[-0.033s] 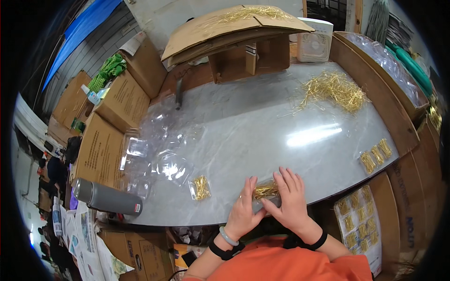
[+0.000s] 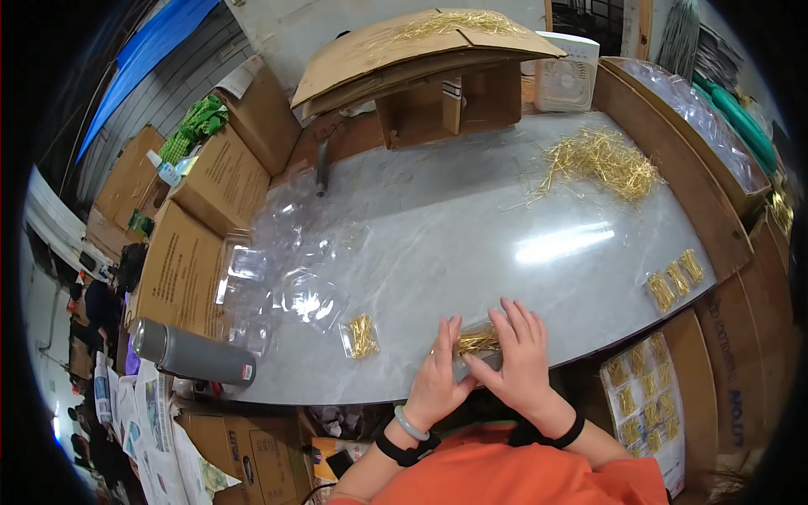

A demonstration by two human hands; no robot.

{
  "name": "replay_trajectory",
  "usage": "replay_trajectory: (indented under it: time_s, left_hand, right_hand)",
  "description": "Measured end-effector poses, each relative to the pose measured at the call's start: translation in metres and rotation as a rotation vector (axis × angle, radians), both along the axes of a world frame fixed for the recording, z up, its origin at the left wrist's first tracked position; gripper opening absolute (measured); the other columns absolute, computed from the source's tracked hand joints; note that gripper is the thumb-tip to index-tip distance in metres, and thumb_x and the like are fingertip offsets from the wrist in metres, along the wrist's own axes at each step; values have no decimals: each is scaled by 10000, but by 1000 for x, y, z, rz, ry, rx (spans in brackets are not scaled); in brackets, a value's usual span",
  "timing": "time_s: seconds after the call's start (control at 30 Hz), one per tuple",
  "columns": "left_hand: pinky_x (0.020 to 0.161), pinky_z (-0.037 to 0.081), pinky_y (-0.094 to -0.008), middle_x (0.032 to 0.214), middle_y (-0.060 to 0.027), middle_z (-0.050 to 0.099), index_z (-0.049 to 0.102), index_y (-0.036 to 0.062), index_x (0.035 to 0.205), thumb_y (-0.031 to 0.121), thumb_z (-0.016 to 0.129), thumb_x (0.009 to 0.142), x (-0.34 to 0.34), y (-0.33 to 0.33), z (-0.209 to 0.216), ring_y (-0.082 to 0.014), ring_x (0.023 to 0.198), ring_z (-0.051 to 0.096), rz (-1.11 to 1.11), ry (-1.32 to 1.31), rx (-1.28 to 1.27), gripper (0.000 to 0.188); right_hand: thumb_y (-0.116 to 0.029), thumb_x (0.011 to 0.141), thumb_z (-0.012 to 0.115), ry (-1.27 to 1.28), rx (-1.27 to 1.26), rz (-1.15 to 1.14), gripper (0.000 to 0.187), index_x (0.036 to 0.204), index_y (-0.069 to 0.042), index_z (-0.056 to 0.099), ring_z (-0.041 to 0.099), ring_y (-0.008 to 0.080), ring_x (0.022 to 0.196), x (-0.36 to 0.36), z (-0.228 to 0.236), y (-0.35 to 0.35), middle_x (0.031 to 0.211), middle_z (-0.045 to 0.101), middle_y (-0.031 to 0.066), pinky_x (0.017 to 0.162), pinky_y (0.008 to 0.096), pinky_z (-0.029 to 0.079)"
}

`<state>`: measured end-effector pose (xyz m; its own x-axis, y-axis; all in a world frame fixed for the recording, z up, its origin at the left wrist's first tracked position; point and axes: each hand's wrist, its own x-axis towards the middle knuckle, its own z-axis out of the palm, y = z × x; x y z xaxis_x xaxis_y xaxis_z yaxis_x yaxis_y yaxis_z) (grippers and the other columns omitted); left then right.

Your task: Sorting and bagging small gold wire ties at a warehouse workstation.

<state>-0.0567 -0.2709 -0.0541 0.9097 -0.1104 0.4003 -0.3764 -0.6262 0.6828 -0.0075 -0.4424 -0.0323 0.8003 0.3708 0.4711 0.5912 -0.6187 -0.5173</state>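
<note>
Currently we press small clear bag of gold pins at grey table near edge; left hand and right hand fingers flat, pinching bag mouth. Judged: sealing step; next needs firm slide along closure, then setting beside filled bag left of it.

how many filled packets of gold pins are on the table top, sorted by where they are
Under the hands: 1 packet of gold pins, pressed by the left hand and right hand
Lying alone left of the hands: 1 packet
Group at the right edge of the table: 3 packets
Total: 5
</note>
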Motion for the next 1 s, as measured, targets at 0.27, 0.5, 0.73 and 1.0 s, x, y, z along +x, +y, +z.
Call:
replay_trajectory:
  time_s: [0.27,0.5,0.73,1.0]
  left_hand:
    - [1131,444,-458,1580,-286,397,-11,-27,1625,42,772,814,-1,3,-9,-449,1410,467,2,-10,-79,1130]
    - [1207,354,-459,1633,-292,295,-36,-17,1632,81,711,760,-1,14,6,-445,1478,376,-165,13,-89,1152]
    - [1256,266,-498,1673,-283,196,-40,-18,1633,136,681,723,-3,14,9,-450,1515,303,-279,86,-88,1171]
    - [1266,178,-560,1676,-284,178,7,-35,1628,257,709,813,-9,16,4,-446,1529,270,-323,14,-82,1115]
  right_hand:
    - [-411,843,775,-78,-78,-74,598,1301,-53,632,504,412,1295,2,-19,17,1400,549,222,1114,583,324]
    - [-467,805,800,-113,-162,-21,675,1332,-76,639,495,415,1286,-8,-8,5,1487,476,234,1102,582,328]
    - [-446,705,854,-119,-175,-19,706,1297,-109,665,507,388,1205,-9,-4,5,1485,487,189,1036,529,380]
    - [-348,700,843,-161,-107,-53,664,1295,-111,670,509,392,1186,-9,0,-5,1420,547,148,998,499,428]
